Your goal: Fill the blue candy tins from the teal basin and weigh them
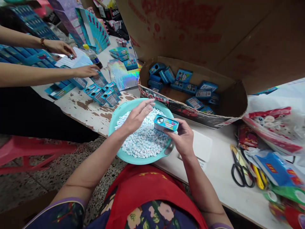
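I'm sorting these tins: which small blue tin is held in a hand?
The blue tin in the right hand, above the teal bowl; others lie untouched.

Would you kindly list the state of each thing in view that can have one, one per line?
Blue tin: gripped in the right hand, round hole showing on top.
Left hand: flat, palm down over the white candies.
Teal bowl: heaped with candies, overhanging the table edge.
Cardboard box: flaps open, partly filled with blue tins.
Scissors: lying flat, blades shut.
Plastic bottle: upright, capped.
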The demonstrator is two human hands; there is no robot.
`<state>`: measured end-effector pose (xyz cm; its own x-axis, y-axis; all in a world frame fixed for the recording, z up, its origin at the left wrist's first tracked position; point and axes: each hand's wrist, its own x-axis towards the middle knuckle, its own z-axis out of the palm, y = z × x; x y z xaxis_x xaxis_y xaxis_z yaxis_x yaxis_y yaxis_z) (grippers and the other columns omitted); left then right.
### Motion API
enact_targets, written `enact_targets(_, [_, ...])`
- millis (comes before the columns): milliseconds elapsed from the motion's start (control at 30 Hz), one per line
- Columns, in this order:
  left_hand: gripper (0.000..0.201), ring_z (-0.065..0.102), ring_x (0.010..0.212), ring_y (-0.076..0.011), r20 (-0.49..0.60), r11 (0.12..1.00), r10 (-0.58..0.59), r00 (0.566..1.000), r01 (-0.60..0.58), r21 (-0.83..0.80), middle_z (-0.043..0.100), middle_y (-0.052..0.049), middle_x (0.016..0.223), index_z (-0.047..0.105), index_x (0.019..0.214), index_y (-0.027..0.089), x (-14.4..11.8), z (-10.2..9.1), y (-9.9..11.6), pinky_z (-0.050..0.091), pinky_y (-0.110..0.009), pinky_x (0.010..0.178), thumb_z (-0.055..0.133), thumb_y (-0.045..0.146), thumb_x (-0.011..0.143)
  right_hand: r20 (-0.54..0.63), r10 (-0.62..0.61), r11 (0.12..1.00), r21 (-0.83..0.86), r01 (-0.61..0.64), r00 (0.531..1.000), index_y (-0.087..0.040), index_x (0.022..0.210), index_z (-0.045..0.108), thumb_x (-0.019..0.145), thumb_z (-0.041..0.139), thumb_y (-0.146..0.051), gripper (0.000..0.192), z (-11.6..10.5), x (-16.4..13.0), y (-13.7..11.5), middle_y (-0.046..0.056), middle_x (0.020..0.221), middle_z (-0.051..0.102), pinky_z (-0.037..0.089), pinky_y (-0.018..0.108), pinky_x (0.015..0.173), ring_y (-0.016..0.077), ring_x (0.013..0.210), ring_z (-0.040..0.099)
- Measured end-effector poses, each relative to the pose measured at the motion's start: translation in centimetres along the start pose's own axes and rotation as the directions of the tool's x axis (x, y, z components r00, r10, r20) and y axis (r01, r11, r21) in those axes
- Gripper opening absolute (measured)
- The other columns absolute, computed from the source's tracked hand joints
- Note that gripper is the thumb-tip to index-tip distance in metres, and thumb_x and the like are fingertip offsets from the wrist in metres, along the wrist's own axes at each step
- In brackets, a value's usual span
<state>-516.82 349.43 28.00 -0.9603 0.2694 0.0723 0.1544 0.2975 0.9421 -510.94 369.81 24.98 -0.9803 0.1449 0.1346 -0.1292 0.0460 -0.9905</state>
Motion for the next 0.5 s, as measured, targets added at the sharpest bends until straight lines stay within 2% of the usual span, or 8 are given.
enact_targets(67, [0.052,0.052,0.126,-0.0288,-0.017,0.943,-0.057,0.998,0.059,0.327,0.057,-0.013,0.137,0.055,0.133,0.020,0.8,-1.6,-1.7,0.040,-0.042,0.106,0.041,0.051,0.093,0.021,0.005,1.000,0.027,-0.005,1.000,-0.023,0.100,0.066,0.062,0.085,-0.032,0.043,-0.2,0.0,0.1,0.001,0.093,0.070,0.055,0.032,0.080,0.0173,0.085,0.066])
enact_targets(133, [0.050,0.045,0.131,-0.0344,-0.079,0.736,-0.110,0.991,0.135,0.663,0.055,-0.015,0.138,0.057,0.130,0.017,1.6,-3.2,-3.6,0.033,-0.048,0.110,0.044,0.046,0.092,-0.004,0.002,0.998,0.059,-0.002,1.000,-0.023,0.100,0.065,0.061,0.086,-0.031,0.045,-0.6,-0.1,0.4,0.001,0.095,0.071,0.055,0.032,0.080,0.0175,0.085,0.066])
enact_targets(167, [0.051,0.043,0.132,-0.0366,-0.113,0.621,-0.134,0.985,0.172,0.764,0.053,-0.017,0.140,0.054,0.133,0.016,2.1,-4.0,-4.5,0.031,-0.051,0.109,0.044,0.044,0.092,-0.027,-0.001,0.998,0.067,0.003,1.000,-0.024,0.100,0.065,0.061,0.086,-0.031,0.045,-0.9,-0.3,0.6,0.001,0.096,0.071,0.056,0.033,0.080,0.0178,0.086,0.067])
enact_targets(200, [0.054,0.042,0.132,-0.0378,-0.134,0.536,-0.164,0.977,0.202,0.820,0.050,-0.018,0.143,0.049,0.138,0.015,2.5,-4.7,-5.4,0.032,-0.051,0.108,0.042,0.043,0.092,-0.052,-0.005,0.998,0.066,0.009,0.999,-0.024,0.100,0.065,0.061,0.086,-0.032,0.045,-1.2,-0.5,0.8,0.002,0.096,0.071,0.056,0.034,0.080,0.0181,0.086,0.067])
enact_targets(267, [0.058,0.046,0.128,-0.0374,-0.152,0.467,-0.242,0.958,0.253,0.847,0.048,-0.019,0.145,0.040,0.144,0.016,3.4,-5.8,-6.7,0.036,-0.049,0.102,0.036,0.044,0.094,-0.096,-0.026,0.998,0.052,0.031,0.995,-0.024,0.100,0.065,0.062,0.085,-0.033,0.045,-2.1,-1.1,1.3,0.003,0.100,0.071,0.056,0.036,0.081,0.0194,0.088,0.067])
enact_targets(333, [0.057,0.053,0.120,-0.0368,-0.157,0.441,-0.339,0.927,0.304,0.844,0.055,-0.020,0.136,0.044,0.139,0.016,4.3,-6.6,-7.3,0.041,-0.045,0.094,0.031,0.048,0.094,-0.138,-0.062,0.997,0.035,0.068,0.988,-0.024,0.100,0.065,0.062,0.085,-0.033,0.044,-3.2,-1.8,1.7,0.004,0.102,0.071,0.057,0.037,0.082,0.0207,0.091,0.068])
enact_targets(400, [0.054,0.058,0.109,-0.0358,-0.177,0.393,-0.415,0.892,0.352,0.850,0.064,-0.019,0.121,0.054,0.126,0.016,4.9,-6.9,-7.2,0.042,-0.042,0.087,0.031,0.053,0.093,-0.182,-0.095,0.995,0.000,0.097,0.979,-0.024,0.099,0.065,0.061,0.086,-0.032,0.044,-4.4,-2.6,2.0,0.005,0.103,0.070,0.057,0.037,0.081,0.0215,0.092,0.068])
enact_targets(500, [0.055,0.060,0.099,-0.0321,-0.194,0.360,-0.426,0.884,0.363,0.860,0.067,-0.014,0.104,0.057,0.115,0.018,5.0,-6.9,-6.3,0.041,-0.038,0.082,0.030,0.060,0.091,-0.321,-0.143,0.989,-0.070,0.128,0.936,-0.024,0.099,0.065,0.062,0.086,-0.029,0.043,-6.5,-3.5,2.5,0.004,0.101,0.069,0.057,0.035,0.079,0.0202,0.089,0.067])
